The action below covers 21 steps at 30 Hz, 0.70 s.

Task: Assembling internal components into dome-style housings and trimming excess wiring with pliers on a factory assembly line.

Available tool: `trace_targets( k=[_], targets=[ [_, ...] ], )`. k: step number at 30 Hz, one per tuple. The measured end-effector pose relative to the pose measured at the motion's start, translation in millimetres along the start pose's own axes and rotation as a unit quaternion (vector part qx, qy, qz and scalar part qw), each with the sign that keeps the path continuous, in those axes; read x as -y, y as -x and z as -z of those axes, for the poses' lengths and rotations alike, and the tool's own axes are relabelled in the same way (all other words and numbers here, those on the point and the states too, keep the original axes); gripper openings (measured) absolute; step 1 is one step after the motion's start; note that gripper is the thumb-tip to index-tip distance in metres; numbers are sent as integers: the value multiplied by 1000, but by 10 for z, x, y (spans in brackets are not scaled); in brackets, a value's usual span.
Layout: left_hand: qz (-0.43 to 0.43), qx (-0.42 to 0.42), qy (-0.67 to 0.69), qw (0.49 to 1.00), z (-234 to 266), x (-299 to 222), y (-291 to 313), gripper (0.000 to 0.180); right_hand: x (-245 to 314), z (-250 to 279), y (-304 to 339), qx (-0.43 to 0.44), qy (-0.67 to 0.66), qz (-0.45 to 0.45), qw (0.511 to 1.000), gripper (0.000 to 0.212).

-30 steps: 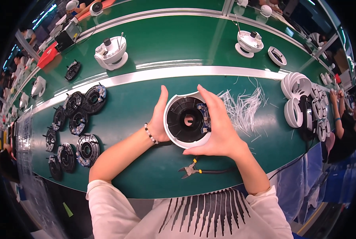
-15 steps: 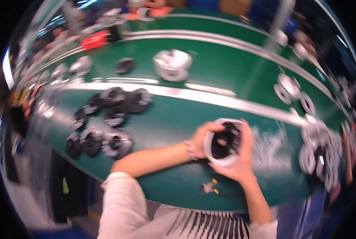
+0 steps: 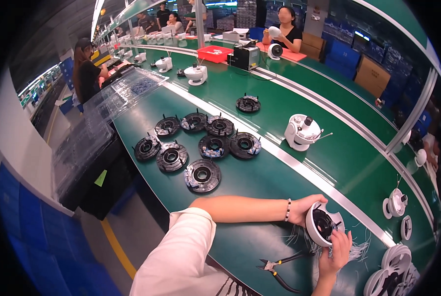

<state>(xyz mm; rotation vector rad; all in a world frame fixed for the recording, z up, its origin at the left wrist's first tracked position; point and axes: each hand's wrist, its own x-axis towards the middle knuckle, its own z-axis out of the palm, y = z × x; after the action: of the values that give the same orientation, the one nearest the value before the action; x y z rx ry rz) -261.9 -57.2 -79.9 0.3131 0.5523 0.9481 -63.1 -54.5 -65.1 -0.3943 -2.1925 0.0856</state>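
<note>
My left hand [image 3: 305, 209] wraps round the far left side of a white round plastic housing [image 3: 313, 230], holding it tilted above the green bench. Inside the housing sits a black ring-shaped disc [image 3: 323, 220] with a central hole. My right hand [image 3: 336, 249] is closed on the housing's near right rim, its fingertips reaching over the edge by the black disc. Below them a pair of cutting pliers [image 3: 274, 267] with black and yellow handles lies on the bench, jaws pointing left.
Several black discs with small circuit boards [image 3: 202, 175] lie to the left. White cable ties [image 3: 361, 246] are scattered beside the housing. A metal rail [image 3: 299, 165] borders the green conveyor, where a white assembly [image 3: 303, 133] stands. White rings [image 3: 397, 259] pile up at right. Other people work beyond.
The whole view has swung left and sharpened, so the housing and hands appear farther right and lower. My right hand has shifted from the housing's side to its near rim.
</note>
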Motion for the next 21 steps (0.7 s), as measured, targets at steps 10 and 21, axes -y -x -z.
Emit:
trace_targets(
  k=[10,21],
  targets=[
    [29,-1,-18,999,-75,-51,-107,52,-34,65,-42,-32,7,-33,999,38],
    [45,-43,-251,966,96,-106,-180,47,9,103,26,-21,-55,-14,998,34]
  ],
)
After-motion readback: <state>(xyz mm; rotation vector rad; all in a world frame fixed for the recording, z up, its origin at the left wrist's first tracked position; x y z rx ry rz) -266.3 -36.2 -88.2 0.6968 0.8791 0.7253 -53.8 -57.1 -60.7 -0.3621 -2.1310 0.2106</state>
